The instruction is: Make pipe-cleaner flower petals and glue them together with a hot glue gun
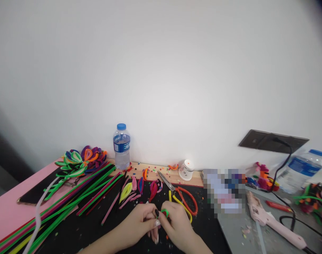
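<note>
Left hand (143, 220), fingers curled, hold unclear, meets the curled right hand (177, 222) pinching a green piece (165, 212).

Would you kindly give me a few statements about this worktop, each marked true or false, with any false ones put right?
1. A green piece shows at the right hand. True.
2. The hands are far apart. False: the left hand is close beside the right hand.
3. The left bottle and the right bottle are both blue-capped. True.
4. The glue gun is dark green. False: the glue gun is pink.
5. The scissors have one yellow and one orange-red handle. True.
6. The paper cup is left of both bottles. False: the paper cup stands between them in the picture.
</note>
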`<control>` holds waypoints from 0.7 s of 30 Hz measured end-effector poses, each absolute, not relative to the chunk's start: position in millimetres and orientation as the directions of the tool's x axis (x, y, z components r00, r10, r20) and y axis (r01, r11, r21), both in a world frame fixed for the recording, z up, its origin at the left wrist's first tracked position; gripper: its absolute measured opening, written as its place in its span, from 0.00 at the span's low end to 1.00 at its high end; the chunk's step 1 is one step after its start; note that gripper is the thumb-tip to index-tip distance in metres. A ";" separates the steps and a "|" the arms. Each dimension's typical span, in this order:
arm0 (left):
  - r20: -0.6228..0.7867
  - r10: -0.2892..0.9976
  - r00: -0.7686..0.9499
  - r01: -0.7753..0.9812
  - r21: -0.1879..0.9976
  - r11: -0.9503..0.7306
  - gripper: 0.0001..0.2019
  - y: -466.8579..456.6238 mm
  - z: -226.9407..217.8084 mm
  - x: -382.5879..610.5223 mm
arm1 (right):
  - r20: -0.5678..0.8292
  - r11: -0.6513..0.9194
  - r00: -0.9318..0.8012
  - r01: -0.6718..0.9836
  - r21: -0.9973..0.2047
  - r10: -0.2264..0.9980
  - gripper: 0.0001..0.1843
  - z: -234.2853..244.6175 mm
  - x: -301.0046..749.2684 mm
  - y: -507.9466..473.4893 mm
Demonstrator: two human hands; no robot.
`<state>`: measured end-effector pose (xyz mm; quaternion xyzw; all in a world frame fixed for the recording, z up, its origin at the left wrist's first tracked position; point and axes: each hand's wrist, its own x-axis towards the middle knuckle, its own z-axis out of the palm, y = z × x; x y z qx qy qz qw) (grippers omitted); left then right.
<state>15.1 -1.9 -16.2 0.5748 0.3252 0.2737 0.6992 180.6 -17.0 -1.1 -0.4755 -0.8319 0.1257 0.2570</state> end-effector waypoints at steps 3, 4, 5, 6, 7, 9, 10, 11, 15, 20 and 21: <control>-0.153 0.765 0.626 0.014 0.983 0.185 0.05 -2.5 -16.0 15.5 | 0.291 0.532 -0.445 0.723 -0.441 0.847 0.15 -5.2 178.8 -15.8; -0.157 0.768 0.621 0.021 0.983 0.184 0.05 -2.8 -15.7 15.6 | 0.292 0.536 -0.450 0.730 -0.424 0.844 0.16 -6.6 178.3 -15.3; -0.162 0.772 0.614 0.026 0.982 0.185 0.05 -2.9 -15.4 15.5 | 0.294 0.538 -0.452 0.740 -0.404 0.842 0.16 -7.9 177.9 -14.8; -0.165 0.774 0.612 0.028 0.982 0.187 0.05 -3.0 -15.2 15.5 | 0.296 0.537 -0.451 0.751 -0.384 0.842 0.16 -8.9 177.6 -14.4; -0.165 0.773 0.612 0.026 0.982 0.189 0.05 -3.0 -15.3 15.4 | 0.297 0.537 -0.451 0.759 -0.368 0.841 0.16 -9.6 177.4 -14.1; -0.162 0.771 0.616 0.017 0.981 0.192 0.06 -2.8 -16.0 15.4 | 0.300 0.537 -0.452 0.768 -0.349 0.840 0.16 -10.0 176.9 -13.8; -0.160 0.771 0.616 0.014 0.981 0.193 0.06 -2.6 -16.3 15.4 | 0.301 0.537 -0.450 0.769 -0.347 0.840 0.16 -9.7 176.8 -13.7; -0.159 0.771 0.617 0.009 0.981 0.196 0.06 -2.4 -16.6 15.4 | 0.300 0.536 -0.449 0.768 -0.351 0.841 0.17 -9.2 176.7 -13.7; -0.147 0.771 0.619 -0.017 0.980 0.201 0.07 -1.7 -15.1 15.2 | 0.299 0.499 -0.407 0.778 -0.382 0.863 0.17 -7.1 178.0 -13.7; -0.132 0.780 0.612 -0.034 0.981 0.193 0.09 -1.0 -12.1 14.8 | 0.351 0.436 -0.301 0.797 -0.419 0.887 0.15 -5.6 181.1 -14.4; -0.127 0.791 0.599 -0.041 0.981 0.189 0.10 -0.8 -11.9 14.9 | 0.359 0.431 -0.287 0.791 -0.435 0.888 0.14 -5.3 181.5 -14.6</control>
